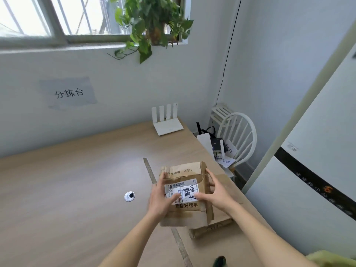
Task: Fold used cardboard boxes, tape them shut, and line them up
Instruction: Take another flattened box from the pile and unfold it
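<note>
1. On desk point(77, 189), near right edge: left hand point(160, 197) and right hand point(213, 191) are gripping box point(185, 193) by its sides, thumbs on label point(182, 190).
2. Flaps are lying closed; old tape only.
3. Second box point(217, 224) is sitting beneath, to the right.
4. Fresh taping and lining up are still pending, probably.

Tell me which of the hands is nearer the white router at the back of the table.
Right. The right hand grips the box's right side, below the router; the left hand grips its left side, slightly farther off.
</note>
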`<act>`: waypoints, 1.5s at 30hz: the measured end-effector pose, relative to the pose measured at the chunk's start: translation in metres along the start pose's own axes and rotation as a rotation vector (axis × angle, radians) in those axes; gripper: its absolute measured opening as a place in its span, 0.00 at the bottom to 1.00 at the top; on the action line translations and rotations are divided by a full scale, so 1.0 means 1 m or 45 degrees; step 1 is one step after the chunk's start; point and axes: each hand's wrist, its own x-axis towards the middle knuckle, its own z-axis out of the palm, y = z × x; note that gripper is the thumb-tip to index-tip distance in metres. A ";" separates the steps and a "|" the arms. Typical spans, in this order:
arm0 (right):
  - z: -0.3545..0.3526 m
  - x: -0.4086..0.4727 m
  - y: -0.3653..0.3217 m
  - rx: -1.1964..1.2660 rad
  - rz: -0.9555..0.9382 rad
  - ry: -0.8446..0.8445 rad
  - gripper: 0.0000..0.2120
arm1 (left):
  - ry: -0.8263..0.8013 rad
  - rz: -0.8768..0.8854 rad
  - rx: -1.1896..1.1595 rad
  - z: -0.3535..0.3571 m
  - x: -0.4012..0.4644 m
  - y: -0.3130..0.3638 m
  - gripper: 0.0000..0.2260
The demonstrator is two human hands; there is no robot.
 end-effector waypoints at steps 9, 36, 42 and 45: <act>0.104 -0.097 -0.077 -0.124 -0.364 -0.149 0.59 | 0.249 -0.105 -0.319 -0.137 -0.104 -0.038 0.48; 0.243 -0.122 0.076 -0.254 -0.285 -0.128 0.46 | 0.081 -0.234 0.322 -0.101 -0.243 -0.204 0.28; 0.237 -0.130 0.071 -0.389 -0.362 -0.050 0.33 | 0.108 -0.343 0.334 -0.082 -0.240 -0.202 0.27; 0.234 -0.131 0.076 -0.448 -0.425 -0.098 0.32 | 0.117 -0.381 0.318 -0.080 -0.238 -0.206 0.28</act>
